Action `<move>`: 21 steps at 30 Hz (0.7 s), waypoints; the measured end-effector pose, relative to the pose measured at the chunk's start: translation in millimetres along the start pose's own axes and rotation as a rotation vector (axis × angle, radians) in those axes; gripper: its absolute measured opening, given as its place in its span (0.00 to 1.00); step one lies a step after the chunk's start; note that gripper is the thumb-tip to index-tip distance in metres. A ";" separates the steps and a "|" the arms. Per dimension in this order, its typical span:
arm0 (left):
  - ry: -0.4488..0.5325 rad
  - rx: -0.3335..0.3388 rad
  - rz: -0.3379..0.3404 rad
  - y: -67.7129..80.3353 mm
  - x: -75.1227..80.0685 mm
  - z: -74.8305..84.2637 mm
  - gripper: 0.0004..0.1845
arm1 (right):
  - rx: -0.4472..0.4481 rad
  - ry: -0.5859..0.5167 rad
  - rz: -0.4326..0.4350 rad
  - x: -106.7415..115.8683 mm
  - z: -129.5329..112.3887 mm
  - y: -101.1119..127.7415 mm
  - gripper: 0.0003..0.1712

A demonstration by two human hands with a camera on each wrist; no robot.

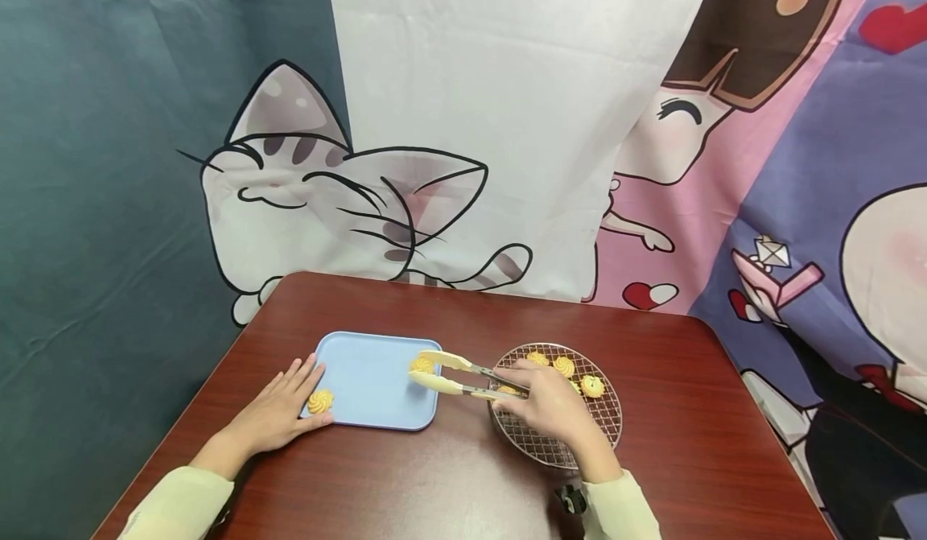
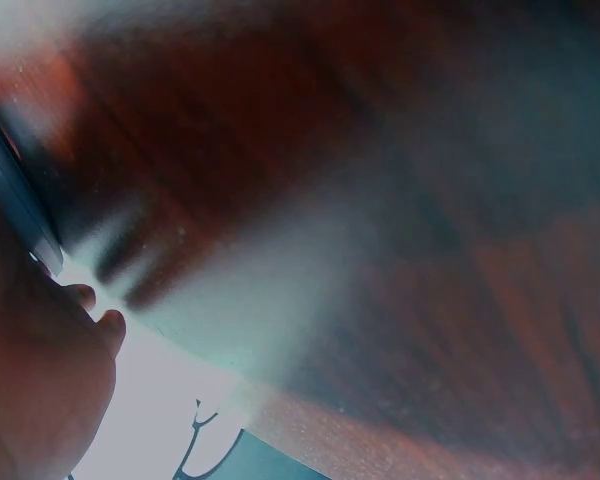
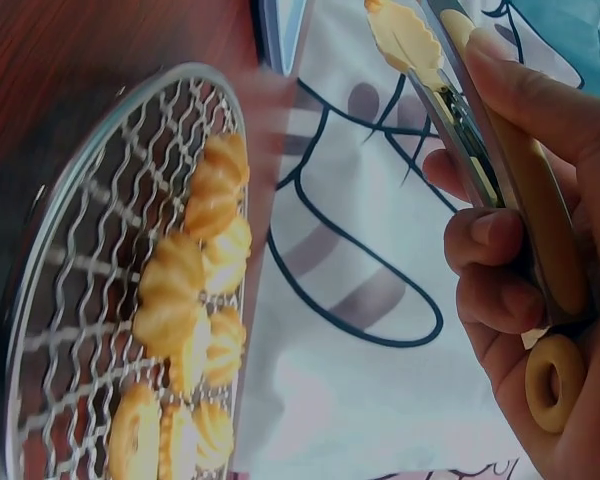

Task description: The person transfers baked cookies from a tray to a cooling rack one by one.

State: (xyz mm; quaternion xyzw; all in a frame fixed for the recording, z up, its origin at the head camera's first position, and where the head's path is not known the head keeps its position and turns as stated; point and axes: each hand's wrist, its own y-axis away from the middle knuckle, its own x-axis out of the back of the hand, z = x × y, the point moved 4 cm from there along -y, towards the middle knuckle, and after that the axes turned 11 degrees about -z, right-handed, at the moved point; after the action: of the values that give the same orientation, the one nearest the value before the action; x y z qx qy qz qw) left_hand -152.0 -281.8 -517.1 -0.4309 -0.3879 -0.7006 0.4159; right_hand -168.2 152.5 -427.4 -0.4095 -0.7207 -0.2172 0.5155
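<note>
My right hand [image 1: 554, 405] grips a pair of tongs [image 1: 438, 382] with pale yellow tips and metal arms. Between the tips is a swirled yellow cookie [image 1: 422, 365], over the right side of a light blue tray [image 1: 369, 375]. Another swirled cookie [image 1: 319, 401] lies in the tray's near left corner. Along the tray's left edge rests my left hand [image 1: 278, 411], fingers extended and thumb at the near corner. Below my right hand stands a round wire rack [image 1: 539, 446] bearing several cookies [image 3: 170, 295], partly hidden by the hand in the head view.
The dark red wooden table [image 1: 376, 484] carries the tray on the left and the rack on the right. Behind its far edge hangs a cloth backdrop [image 1: 521, 162] printed with a cat and cartoon figures.
</note>
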 end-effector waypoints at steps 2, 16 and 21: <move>-0.003 0.001 -0.002 -0.2 0.3 -0.1 0.52 | -0.014 -0.004 0.006 1.0 3.7 3.8 0.28; -0.023 -0.004 0.004 -2.3 -1.3 -2.1 0.52 | -0.051 -0.007 0.057 8.7 24.2 30.3 0.30; -0.023 -0.002 0.007 -2.1 -1.9 -2.0 0.52 | -0.033 0.006 0.101 13.8 32.1 40.9 0.30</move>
State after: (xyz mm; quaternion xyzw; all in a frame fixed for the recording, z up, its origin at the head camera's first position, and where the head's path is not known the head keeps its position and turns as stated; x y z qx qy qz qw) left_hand -153.9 -282.4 -519.9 -0.4409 -0.3903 -0.6945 0.4135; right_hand -154.9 204.5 -431.1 -0.4532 -0.6937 -0.2039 0.5213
